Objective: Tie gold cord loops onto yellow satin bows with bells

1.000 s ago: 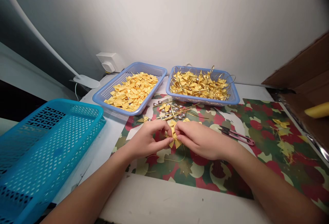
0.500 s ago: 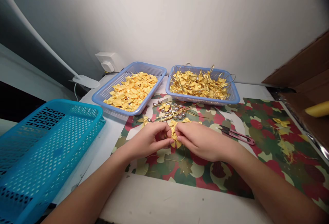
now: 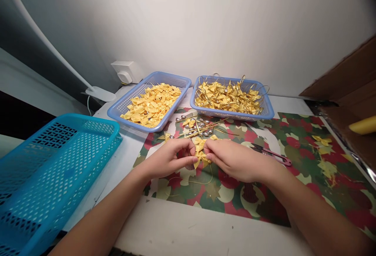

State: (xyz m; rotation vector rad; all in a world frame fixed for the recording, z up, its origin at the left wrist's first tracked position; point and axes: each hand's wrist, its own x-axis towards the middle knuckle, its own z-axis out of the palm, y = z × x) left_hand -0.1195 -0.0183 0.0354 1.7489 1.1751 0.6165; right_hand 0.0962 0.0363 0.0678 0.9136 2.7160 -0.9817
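Between my two hands is a yellow ribbon bow (image 3: pixel 201 157), its loops and tails partly hidden by the fingers. My left hand (image 3: pixel 170 157) pinches its left side with thumb and forefinger. From the other side my right hand (image 3: pixel 235 159) grips the bow's right edge in the same way. A thin yellow thread (image 3: pixel 202 182) curves over the patterned mat below the bow. Just beyond the hands lie silver bell-like beads (image 3: pixel 206 134) and several gold ties (image 3: pixel 217 123), with more yellow ribbon among them.
A blue basket (image 3: pixel 113 114) of yellow bows stands back left, another (image 3: pixel 235 115) of bows with gold ties back right. Pink-handled thread snips (image 3: pixel 279 157) lie right of my right hand. A turquoise basket (image 3: pixel 96 170) is at left, a lamp base (image 3: pixel 100 93) behind it.
My hands have drawn slightly apart at the fingertips, so more of the bow shows between them. The view has shifted a little; the baskets have stayed put.
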